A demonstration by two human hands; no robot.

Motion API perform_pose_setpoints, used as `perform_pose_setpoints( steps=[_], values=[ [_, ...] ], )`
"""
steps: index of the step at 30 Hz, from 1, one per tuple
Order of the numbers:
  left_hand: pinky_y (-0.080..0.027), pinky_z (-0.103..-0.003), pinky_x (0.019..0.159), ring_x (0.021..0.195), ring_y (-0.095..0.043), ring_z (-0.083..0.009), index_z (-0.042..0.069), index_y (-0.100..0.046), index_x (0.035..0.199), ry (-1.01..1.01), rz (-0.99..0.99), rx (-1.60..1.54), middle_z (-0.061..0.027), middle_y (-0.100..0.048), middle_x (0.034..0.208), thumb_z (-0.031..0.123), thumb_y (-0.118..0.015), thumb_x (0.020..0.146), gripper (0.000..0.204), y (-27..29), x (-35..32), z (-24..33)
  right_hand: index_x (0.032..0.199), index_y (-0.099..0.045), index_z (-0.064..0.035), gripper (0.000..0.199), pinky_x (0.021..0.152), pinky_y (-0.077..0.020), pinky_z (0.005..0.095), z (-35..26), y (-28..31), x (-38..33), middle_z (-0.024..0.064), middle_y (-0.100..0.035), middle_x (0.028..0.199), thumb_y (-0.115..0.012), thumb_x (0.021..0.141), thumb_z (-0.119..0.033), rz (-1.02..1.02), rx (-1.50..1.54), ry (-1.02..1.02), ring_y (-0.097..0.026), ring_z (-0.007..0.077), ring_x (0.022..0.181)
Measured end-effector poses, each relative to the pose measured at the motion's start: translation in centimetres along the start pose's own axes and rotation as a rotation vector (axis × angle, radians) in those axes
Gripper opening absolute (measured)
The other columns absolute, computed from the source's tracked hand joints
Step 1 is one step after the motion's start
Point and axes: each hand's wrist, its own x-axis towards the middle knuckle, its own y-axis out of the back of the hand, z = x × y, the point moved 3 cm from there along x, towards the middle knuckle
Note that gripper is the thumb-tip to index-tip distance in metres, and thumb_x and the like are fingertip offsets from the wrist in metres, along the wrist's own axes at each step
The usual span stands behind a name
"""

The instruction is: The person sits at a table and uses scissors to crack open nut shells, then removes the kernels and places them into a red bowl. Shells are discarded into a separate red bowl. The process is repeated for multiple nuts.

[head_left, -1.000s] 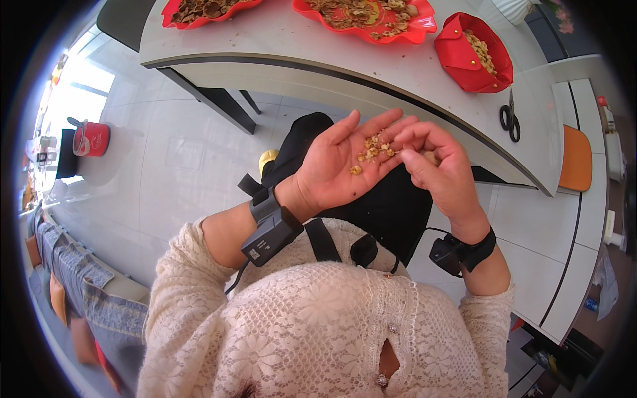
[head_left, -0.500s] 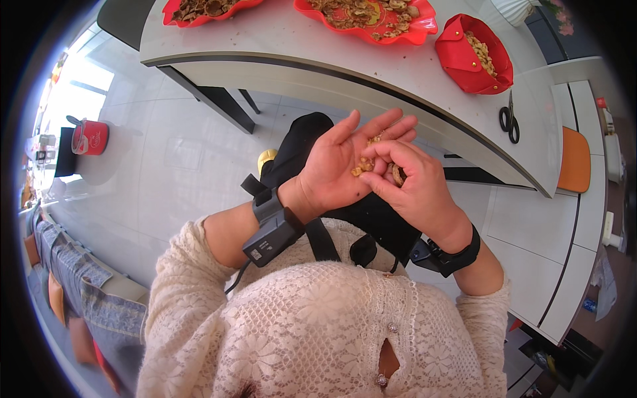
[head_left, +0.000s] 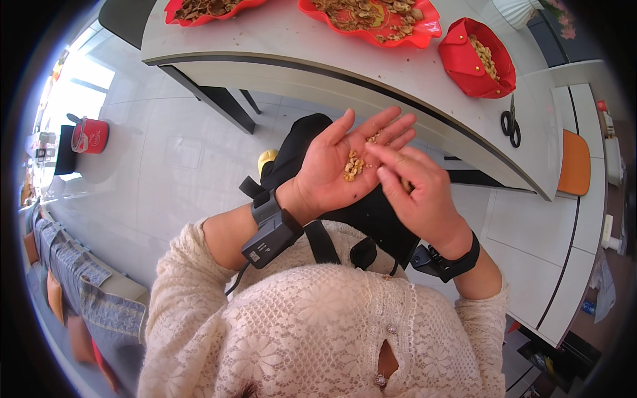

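Observation:
My left hand (head_left: 330, 174) is palm up with its fingers stretched and apart. Several pale walnut kernel pieces (head_left: 353, 165) lie loose on its palm, and a few small bits rest at the base of the fingers. My right hand (head_left: 424, 196) is just to the right, its thumb and index fingertip apart near the left palm's edge. Tucked in its curled fingers is a brown piece of walnut (head_left: 406, 185), mostly hidden; whether it is shell or kernel is hard to see.
On the white table (head_left: 279, 46) ahead stand a red tray (head_left: 431, 30) of walnut shells, another red tray (head_left: 192, 22) and a red snap-cornered holder (head_left: 458, 63) of kernels. Black-handled scissors (head_left: 510, 128) lie at the right. An orange seat (head_left: 574, 162) is beyond the table's right end.
My right hand has drawn back slightly from the left palm, where its fingertips were at the kernels. The kernel pieces now lie uncovered. My left hand has hardly moved.

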Motion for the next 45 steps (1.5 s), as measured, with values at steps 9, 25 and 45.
perform_pose_setpoints(
  steps=[9, 25, 45],
  values=[
    [-0.034, -0.032, 0.105, 0.135, -0.030, -0.0217, 0.008, -0.018, 0.146, 0.016, -0.012, 0.050, -0.0070, -0.020, 0.152, 0.046, -0.029, 0.098, 0.063, 0.2, 0.0, -0.1, 0.109, -0.064, -0.0051, 0.027, 0.061, -0.0481, 0.0297, 0.4, 0.4, 0.3, 0.0100, -0.060, 0.084, -0.059, 0.083, -0.001, -0.046, -0.019, -0.037, -0.059, 0.0209, 0.067],
    [-0.023, -0.033, 0.112, 0.141, -0.018, -0.0214, 0.005, -0.020, 0.146, 0.001, 0.054, 0.095, -0.0081, -0.020, 0.152, 0.043, -0.027, 0.098, 0.062, -0.2, 0.1, 0.0, 0.100, -0.062, -0.0033, 0.020, 0.058, -0.0457, 0.0289, 1.1, 0.3, 0.5, 0.0095, -0.061, 0.082, -0.057, 0.082, 0.000, -0.019, 0.126, -0.220, -0.057, 0.0188, 0.063],
    [-0.019, -0.042, 0.114, 0.140, -0.020, -0.0267, 0.009, -0.017, 0.147, -0.047, 0.043, 0.073, -0.0099, -0.019, 0.152, 0.048, -0.025, 0.098, 0.063, -0.5, 0.2, 0.4, 0.111, -0.064, -0.0076, 0.032, 0.063, -0.0494, 0.0304, 0.8, 0.4, 0.3, 0.0120, -0.063, 0.087, -0.056, 0.081, 0.001, -0.031, 0.025, -0.087, -0.062, 0.0228, 0.072]
  ],
)
